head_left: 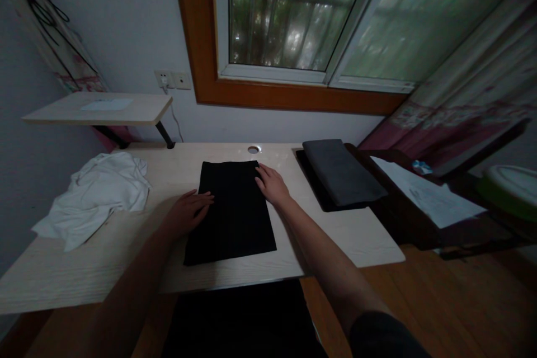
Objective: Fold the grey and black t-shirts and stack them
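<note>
Lying lengthwise away from the person on the worktop [335, 235], the folded black cloth [230, 212] has the left hand [191, 210] and right hand [272, 183] flat, fingers spread, on its side edges.

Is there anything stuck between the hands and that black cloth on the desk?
Nothing visible. The left hand lies flat on the left edge of the folded black cloth, and the right hand rests on its upper right edge. The white garment and the dark grey folded stack lie off to the sides.
</note>
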`<state>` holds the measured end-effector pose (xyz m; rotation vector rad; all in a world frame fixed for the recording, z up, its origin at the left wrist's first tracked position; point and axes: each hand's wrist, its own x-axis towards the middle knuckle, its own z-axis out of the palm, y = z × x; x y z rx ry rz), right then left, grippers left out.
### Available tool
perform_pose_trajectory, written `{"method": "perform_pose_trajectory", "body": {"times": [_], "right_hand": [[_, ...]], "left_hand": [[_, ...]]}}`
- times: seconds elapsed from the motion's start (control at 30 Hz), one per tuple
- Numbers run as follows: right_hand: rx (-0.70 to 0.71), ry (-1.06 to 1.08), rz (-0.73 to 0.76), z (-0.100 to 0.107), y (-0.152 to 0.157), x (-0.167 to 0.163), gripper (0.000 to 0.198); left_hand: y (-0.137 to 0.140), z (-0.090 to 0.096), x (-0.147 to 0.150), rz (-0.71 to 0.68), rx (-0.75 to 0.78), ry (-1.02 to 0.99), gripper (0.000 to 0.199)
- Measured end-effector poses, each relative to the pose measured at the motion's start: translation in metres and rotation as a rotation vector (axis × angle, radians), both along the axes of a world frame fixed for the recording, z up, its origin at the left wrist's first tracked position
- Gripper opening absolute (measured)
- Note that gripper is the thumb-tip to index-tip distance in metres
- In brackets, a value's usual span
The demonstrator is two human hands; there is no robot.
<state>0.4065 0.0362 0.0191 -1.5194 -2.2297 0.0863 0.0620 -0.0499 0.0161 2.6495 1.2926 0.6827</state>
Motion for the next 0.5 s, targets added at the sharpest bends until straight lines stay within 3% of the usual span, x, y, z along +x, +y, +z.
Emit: {"method": "perform_pose_trajectory", "body": {"times": [0.27, 0.5], "right_hand": [[0.048, -0.009, 0.176, 0.005, -0.023, 0.000, 0.040], [0.026, 0.013, 0.207, 0.006, -0.026, -0.001, 0.038]], "left_hand": [[0.004, -0.002, 0.002, 0.034, 0.032, 0.061, 0.041], [0.015, -0.002, 0.014, 0.078, -0.011, 0.132, 0.047]]}}
